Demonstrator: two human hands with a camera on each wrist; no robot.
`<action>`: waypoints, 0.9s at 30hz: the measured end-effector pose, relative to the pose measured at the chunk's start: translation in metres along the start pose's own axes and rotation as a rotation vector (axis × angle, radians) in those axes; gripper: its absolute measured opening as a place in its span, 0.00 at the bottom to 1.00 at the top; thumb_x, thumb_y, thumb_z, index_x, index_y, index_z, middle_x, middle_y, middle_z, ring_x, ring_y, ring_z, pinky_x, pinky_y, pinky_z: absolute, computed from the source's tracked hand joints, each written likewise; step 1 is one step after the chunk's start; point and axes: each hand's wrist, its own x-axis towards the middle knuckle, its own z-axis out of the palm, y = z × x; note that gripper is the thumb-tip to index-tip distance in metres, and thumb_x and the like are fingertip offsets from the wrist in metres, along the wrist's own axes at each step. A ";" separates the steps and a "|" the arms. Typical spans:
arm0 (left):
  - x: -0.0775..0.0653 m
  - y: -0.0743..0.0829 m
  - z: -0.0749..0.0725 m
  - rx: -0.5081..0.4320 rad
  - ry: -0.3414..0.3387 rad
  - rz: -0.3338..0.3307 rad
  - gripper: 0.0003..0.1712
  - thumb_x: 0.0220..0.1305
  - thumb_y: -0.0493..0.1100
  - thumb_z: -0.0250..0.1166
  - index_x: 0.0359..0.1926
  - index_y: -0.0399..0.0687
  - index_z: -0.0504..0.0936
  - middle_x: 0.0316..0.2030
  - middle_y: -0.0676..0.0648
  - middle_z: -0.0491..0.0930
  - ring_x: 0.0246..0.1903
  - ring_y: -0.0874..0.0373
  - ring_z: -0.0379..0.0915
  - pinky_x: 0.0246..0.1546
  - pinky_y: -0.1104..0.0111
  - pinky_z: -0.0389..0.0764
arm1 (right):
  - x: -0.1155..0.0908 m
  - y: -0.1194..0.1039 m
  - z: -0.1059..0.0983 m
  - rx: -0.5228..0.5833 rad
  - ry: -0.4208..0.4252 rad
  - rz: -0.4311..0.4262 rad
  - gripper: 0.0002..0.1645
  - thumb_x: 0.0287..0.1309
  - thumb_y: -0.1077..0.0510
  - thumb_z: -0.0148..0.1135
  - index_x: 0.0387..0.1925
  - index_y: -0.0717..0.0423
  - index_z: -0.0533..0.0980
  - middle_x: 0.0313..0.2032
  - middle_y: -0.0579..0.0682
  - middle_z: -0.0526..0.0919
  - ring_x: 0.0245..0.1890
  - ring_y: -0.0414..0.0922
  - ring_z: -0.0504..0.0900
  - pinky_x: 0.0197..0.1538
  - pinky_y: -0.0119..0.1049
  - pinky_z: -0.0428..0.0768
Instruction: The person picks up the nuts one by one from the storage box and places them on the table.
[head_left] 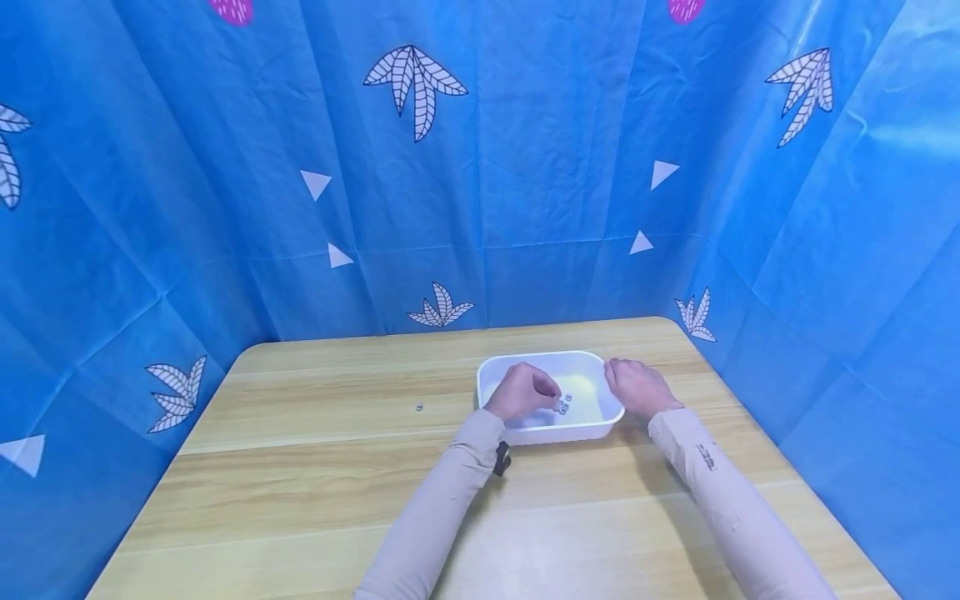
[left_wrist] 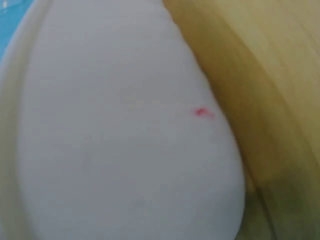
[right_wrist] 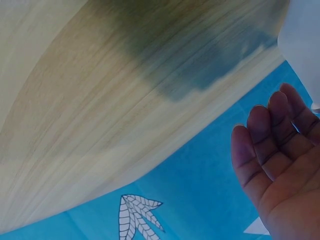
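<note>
A white plastic basin [head_left: 558,433] stands on the wooden table, with several small silvery pieces [head_left: 567,398] that look like metal nuts on its floor. My left hand [head_left: 521,392] reaches over the near left rim, thumb and fingertips pinched together on one of these small pieces. At the basin's right corner, my right hand [head_left: 639,387] grips the rim. The right wrist view has that hand's fingers [right_wrist: 275,135] beside the white basin wall [right_wrist: 305,50]. Only a pale sleeve [left_wrist: 120,120] fills the left wrist view, so the left hand is hidden there.
Left of the basin, one small silvery piece [head_left: 419,407] lies alone on the table [head_left: 300,467]. A blue patterned curtain [head_left: 540,167] encloses the back and sides. A black band [head_left: 502,459] shows at the left wrist.
</note>
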 end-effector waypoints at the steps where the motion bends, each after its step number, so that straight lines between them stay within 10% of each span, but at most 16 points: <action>1: -0.001 0.000 -0.001 -0.008 0.001 -0.002 0.09 0.56 0.33 0.76 0.40 0.42 0.92 0.36 0.48 0.92 0.36 0.63 0.86 0.46 0.72 0.84 | 0.000 0.000 0.000 0.001 0.001 0.003 0.23 0.79 0.51 0.39 0.40 0.59 0.78 0.35 0.57 0.84 0.40 0.59 0.86 0.49 0.58 0.86; 27: -0.019 -0.007 -0.042 -0.056 0.054 -0.005 0.08 0.57 0.36 0.77 0.39 0.47 0.92 0.38 0.48 0.92 0.39 0.60 0.87 0.50 0.67 0.85 | 0.000 0.001 0.001 -0.001 0.017 -0.007 0.24 0.80 0.52 0.41 0.43 0.63 0.79 0.36 0.61 0.86 0.41 0.61 0.86 0.49 0.60 0.85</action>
